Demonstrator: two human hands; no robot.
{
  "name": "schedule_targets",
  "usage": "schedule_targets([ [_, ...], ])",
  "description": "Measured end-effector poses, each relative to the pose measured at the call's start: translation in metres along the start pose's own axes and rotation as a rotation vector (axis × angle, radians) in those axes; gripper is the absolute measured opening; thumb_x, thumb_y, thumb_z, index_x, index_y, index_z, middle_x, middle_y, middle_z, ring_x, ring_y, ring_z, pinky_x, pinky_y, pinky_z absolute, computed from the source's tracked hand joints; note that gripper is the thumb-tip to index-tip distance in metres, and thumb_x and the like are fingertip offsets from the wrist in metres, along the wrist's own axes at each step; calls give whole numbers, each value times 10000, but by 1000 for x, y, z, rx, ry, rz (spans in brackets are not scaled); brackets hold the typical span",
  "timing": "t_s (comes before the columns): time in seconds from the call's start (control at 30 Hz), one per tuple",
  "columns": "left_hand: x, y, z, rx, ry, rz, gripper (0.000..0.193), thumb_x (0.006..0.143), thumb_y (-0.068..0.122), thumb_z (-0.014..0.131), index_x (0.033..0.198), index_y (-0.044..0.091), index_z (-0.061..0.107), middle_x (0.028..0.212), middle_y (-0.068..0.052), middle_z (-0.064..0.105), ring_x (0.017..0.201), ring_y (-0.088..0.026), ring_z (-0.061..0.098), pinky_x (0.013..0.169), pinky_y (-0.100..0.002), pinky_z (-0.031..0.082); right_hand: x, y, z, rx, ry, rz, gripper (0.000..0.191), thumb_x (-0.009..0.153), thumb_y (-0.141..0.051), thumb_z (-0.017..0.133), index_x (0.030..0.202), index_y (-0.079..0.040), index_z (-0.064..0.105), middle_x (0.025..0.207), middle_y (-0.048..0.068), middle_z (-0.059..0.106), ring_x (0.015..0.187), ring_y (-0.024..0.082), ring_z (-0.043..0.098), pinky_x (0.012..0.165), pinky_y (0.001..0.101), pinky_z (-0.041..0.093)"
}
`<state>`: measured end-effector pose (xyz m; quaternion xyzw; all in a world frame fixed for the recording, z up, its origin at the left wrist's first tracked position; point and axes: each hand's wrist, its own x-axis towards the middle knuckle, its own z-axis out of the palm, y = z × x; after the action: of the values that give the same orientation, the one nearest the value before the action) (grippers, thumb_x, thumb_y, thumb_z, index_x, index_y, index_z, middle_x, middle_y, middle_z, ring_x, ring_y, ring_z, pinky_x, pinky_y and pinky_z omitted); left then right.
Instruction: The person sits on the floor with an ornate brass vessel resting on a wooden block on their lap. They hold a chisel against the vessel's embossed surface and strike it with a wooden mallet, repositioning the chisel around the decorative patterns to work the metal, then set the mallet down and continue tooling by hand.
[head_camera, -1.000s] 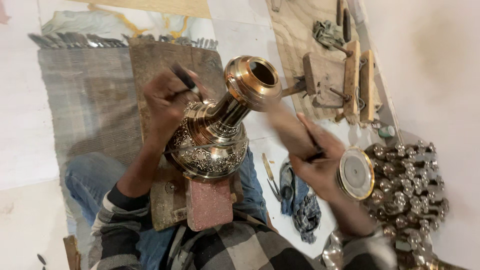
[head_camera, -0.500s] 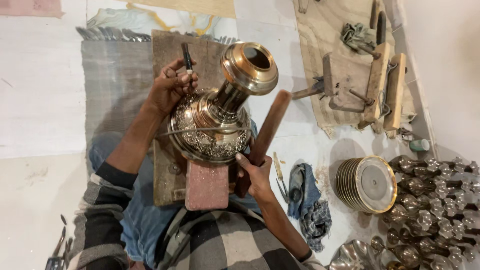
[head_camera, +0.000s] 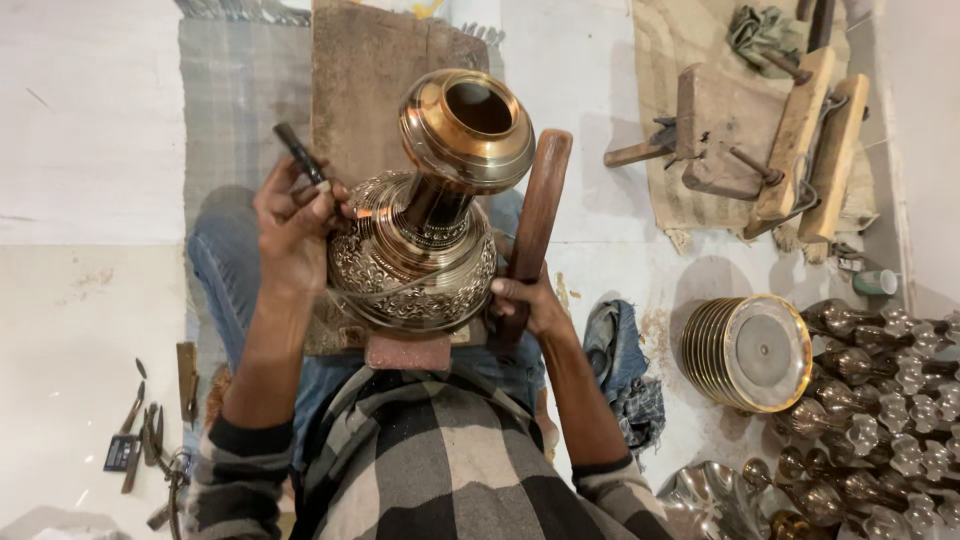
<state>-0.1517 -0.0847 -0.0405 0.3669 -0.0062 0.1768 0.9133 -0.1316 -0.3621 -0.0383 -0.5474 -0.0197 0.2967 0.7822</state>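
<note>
An engraved brass vase (head_camera: 430, 225) with a wide round mouth rests on my lap against a wooden board (head_camera: 365, 85). My left hand (head_camera: 292, 228) grips a thin dark chisel (head_camera: 298, 152) whose tip touches the vase's shoulder. My right hand (head_camera: 528, 300) holds a long wooden mallet (head_camera: 532, 222) by its lower end, upright just to the right of the vase's belly.
A stack of brass plates (head_camera: 750, 352) stands at the right, with several small brass pieces (head_camera: 880, 400) heaped beyond it. Wooden blocks and clamps (head_camera: 775, 130) lie on burlap at the top right. Small tools (head_camera: 140, 430) lie on the floor at the lower left. A blue cloth (head_camera: 620, 365) lies by my right arm.
My right hand came in from the right with the mallet and now holds it beside the vase. The view has tilted down and closer. My left hand keeps the chisel on the vase.
</note>
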Motion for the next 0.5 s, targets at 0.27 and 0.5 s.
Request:
schedule_targets([
  [0.27,11,6,4,-191,148,-27,376,919,-73,669,1284,-44,584,939,-119,711,861,-202,722,801,-298,636,-6,21,-1,113,193,-23,553,850,-80,747,1335,48,515,795,38,636,538,118,538,486,286,459],
  [0.5,53,-1,4,-109,38,-249,383,901,-52,626,1283,-42,598,931,-116,707,761,-181,703,639,-242,610,-53,56,35,36,343,-61,385,828,-74,808,1162,-130,625,703,56,675,506,147,597,447,309,522],
])
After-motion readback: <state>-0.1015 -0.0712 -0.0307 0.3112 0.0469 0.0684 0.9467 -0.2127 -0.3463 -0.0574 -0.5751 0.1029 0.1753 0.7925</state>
